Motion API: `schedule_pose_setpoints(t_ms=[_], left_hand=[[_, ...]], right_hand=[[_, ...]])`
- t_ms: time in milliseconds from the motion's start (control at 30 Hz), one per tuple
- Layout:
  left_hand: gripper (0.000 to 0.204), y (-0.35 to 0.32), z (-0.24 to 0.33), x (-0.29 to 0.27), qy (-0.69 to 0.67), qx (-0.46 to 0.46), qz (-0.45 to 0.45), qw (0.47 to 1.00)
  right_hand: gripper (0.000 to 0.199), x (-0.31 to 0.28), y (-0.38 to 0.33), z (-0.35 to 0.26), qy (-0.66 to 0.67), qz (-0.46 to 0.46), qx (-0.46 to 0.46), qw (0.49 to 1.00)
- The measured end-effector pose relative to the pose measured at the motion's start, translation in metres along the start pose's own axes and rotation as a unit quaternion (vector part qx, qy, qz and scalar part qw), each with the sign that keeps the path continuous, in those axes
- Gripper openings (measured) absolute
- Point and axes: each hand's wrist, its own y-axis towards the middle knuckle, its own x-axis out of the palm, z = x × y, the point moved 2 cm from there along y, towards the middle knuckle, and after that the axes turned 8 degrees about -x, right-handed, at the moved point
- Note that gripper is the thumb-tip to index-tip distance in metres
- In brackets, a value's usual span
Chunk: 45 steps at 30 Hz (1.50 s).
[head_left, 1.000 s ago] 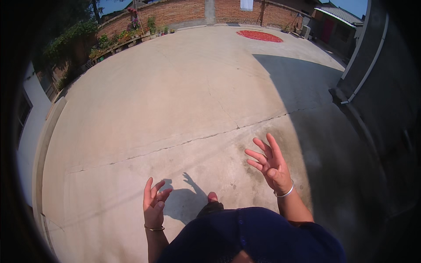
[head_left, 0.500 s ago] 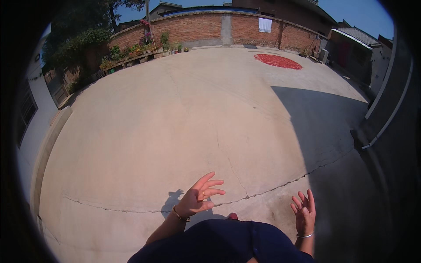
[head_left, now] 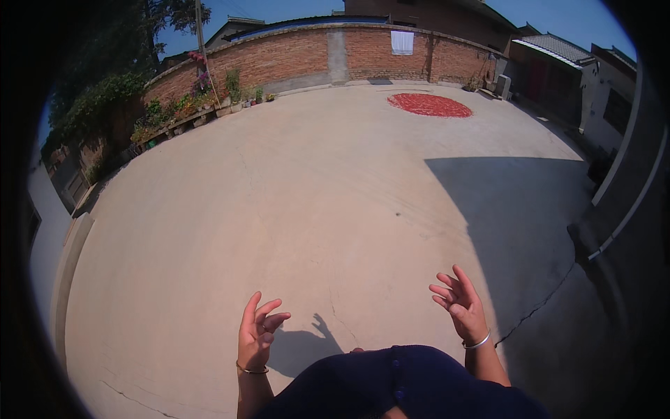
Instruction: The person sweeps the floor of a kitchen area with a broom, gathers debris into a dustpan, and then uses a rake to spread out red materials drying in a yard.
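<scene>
My left hand is raised over the pale concrete yard, its fingers apart and slightly bent, holding nothing. A ring and a bangle show on that side. To the right, my right hand is also up and empty, fingers spread and a little curled, with a silver bangle at the wrist. Neither hand touches anything. Between them lies the front of my dark blue top. A shadow with a hand's outline falls on the concrete beside my left hand.
A round spread of red stuff, possibly peppers, lies on the far concrete. Behind stands a brick wall with a white cloth. Potted plants line the far left. A white pipe and building shadow are at right.
My left hand has moved left and my right hand has moved up and inward. Both stay empty. The view has shifted, and I stand farther forward past the floor crack.
</scene>
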Motion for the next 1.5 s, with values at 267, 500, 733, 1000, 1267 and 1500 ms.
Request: schedule_pose_setpoints(t_ms=[267, 500, 733, 1000, 1267, 1500], left_hand=[[0.085, 0.404, -0.057, 0.104, -0.027, -0.053, -0.308, 0.949], [0.088, 0.669, -0.142, 0.134, -0.041, -0.109, -0.327, 0.938], [0.084, 0.909, -0.150, 0.053, -0.029, 0.015, -0.133, 0.991], [0.083, 1.235, -0.186, -0.010, 0.015, -0.015, -0.086, 0.996], [0.087, 1.577, -0.241, 0.035, 0.005, -0.058, -0.292, 0.955], [0.083, 1.834, -0.272, 0.006, 0.019, -0.067, -0.189, 0.979]], right_hand=[[0.086, -0.146, 0.208, 0.041, -0.075, 0.202, -0.073, 0.974], [0.087, -0.258, 0.477, 0.139, -0.042, 0.176, -0.047, 0.982], [0.085, -0.268, 0.832, 0.211, -0.003, -0.045, -0.045, 0.998], [0.072, -0.338, 1.087, 0.367, 0.055, -0.029, 0.062, 0.996], [0.071, -0.455, 1.335, 0.441, 0.024, 0.095, -0.030, 0.995], [0.070, -0.525, 1.631, 0.531, 0.044, 0.051, 0.006, 0.998]])
